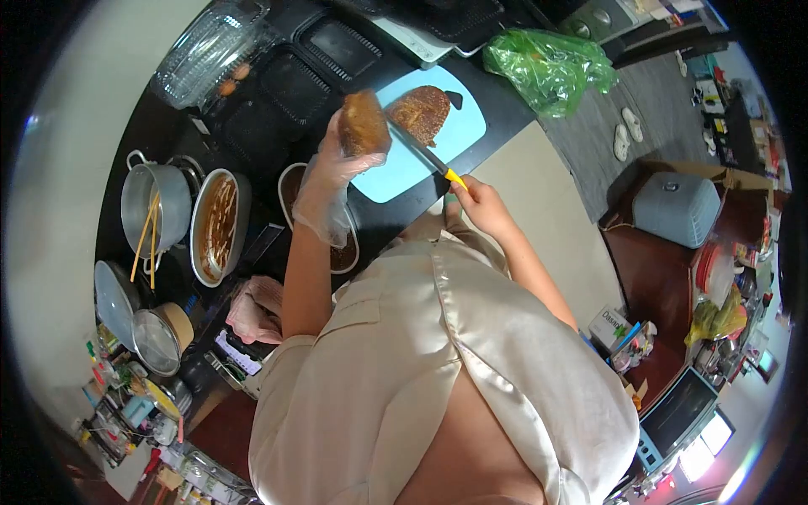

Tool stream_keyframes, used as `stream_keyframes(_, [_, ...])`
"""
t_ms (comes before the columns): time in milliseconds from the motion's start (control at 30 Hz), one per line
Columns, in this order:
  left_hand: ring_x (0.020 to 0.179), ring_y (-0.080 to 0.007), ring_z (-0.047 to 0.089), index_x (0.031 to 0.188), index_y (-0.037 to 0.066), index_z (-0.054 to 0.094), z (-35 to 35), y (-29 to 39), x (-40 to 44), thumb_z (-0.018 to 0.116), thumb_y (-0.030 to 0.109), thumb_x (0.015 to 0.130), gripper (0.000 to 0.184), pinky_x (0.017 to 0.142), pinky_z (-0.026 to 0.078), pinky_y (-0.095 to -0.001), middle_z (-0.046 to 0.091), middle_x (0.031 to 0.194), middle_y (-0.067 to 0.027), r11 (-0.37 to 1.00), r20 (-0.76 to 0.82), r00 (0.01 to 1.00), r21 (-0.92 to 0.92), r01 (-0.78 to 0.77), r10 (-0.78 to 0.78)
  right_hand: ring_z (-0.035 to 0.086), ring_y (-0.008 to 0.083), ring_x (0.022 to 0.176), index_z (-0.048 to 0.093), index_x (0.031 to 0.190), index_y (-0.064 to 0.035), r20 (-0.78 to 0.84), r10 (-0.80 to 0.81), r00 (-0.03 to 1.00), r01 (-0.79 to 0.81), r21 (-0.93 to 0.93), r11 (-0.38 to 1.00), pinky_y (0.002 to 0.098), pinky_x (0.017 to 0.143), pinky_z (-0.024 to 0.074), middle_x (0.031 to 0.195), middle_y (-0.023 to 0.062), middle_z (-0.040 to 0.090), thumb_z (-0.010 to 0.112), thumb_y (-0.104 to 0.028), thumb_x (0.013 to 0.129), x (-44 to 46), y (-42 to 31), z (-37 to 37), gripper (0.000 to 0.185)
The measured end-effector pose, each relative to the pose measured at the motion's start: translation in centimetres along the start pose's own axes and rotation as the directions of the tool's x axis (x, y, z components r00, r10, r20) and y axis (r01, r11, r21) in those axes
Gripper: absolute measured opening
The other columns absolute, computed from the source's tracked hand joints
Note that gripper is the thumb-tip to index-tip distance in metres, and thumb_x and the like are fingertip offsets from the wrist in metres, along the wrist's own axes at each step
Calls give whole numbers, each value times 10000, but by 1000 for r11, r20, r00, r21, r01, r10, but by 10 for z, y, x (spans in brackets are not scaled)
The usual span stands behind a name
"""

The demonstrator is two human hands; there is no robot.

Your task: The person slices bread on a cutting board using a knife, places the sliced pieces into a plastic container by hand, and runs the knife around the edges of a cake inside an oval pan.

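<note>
- Closest to the camera is my satin shirt (362,379), filling the lower middle of the view; I'd hold its loose front away from the black counter (505,114).
- My left hand (335,156), in a clear plastic glove (324,217), is wrapped around a brown, bread-like block (364,126), raised over the left side of the light blue cutting board (387,183).
- My right hand (484,206) grips the yellow handle (455,178) of a knife (427,153), whose blade points up toward that block (whether it touches, I can't tell from this angle).
- A second brown piece (423,109) lies on the board, just beside the blade and near the handle hole.
- To work well here, I judge, my gloved fingertips should curl back, since the knife's tip comes near the block they hold.
- A block held in the air may twist under pressure; resting it on the board would steady each stroke.
- The board sits near the counter's edge, so I'd press toward its middle.
- My left forearm crosses an oval dish (356,252); I'd lift the baggy cuff well above its dark contents.
</note>
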State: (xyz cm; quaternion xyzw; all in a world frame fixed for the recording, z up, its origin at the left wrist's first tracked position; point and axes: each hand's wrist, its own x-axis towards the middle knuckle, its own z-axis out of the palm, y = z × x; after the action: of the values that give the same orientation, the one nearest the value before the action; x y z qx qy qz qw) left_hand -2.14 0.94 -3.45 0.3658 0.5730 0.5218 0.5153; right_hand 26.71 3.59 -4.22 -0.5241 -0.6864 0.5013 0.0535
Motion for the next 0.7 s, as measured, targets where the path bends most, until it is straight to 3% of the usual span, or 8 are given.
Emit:
stream_keyframes(133, [1250, -194, 459, 1440, 93, 278, 8, 22, -6, 830, -39, 649, 973, 1060, 392, -324, 459, 1337, -96, 997, 32, 997, -43, -66, 67, 583, 231, 672, 626, 975, -33, -1, -69, 998, 69, 54, 996, 360, 649, 463, 718, 124, 615, 506, -348, 982, 9, -12, -3, 337])
stream_keyframes(200, [1267, -171, 451, 1427, 93, 316, 9, 24, -6, 842, -44, 631, 964, 1075, 394, -319, 464, 1353, -84, 996, 77, 995, -66, -61, 66, 575, 200, 703, 621, 963, -35, -55, -130, 990, 137, 165, 977, 339, 688, 468, 730, 100, 613, 503, -336, 990, 16, -7, 0, 325])
stream_keyframes(333, [1268, -160, 456, 1401, 80, 366, 12, 41, -10, 858, -29, 614, 935, 1092, 388, -321, 474, 1359, -73, 995, 25, 997, -73, -70, 72, 577, 197, 720, 620, 963, -33, -70, -161, 984, 171, 175, 970, 334, 712, 472, 740, 93, 615, 502, -320, 994, 27, -2, 5, 312])
stream_keyframes(400, [1255, -165, 471, 1381, 71, 398, 13, 49, -13, 862, -27, 610, 906, 1085, 401, -326, 486, 1348, -72, 985, 60, 998, -171, 11, -1, 575, 181, 718, 622, 960, -33, -64, -152, 986, 161, 174, 972, 326, 700, 468, 733, 80, 609, 508, -318, 993, 28, -2, 4, 309])
stream_keyframes(633, [1252, -176, 477, 1399, 77, 377, 9, 41, -12, 859, -30, 612, 929, 1060, 428, -321, 495, 1339, -83, 954, 117, 990, -297, -36, 74, 516, 111, 621, 628, 960, -30, -23, -101, 995, 103, 233, 967, 287, 590, 433, 657, 24, 531, 511, -321, 996, 28, -8, 2, 316])
stream_keyframes(700, [1182, -252, 570, 1409, 57, 345, 5, 37, -12, 828, -61, 612, 940, 980, 507, -407, 534, 1318, -143, 953, 76, 988, -281, -111, 137, 478, 91, 582, 626, 963, -21, -46, -99, 994, 108, 278, 954, 273, 555, 420, 635, -3, 492, 511, -320, 997, 31, -5, 4, 322])
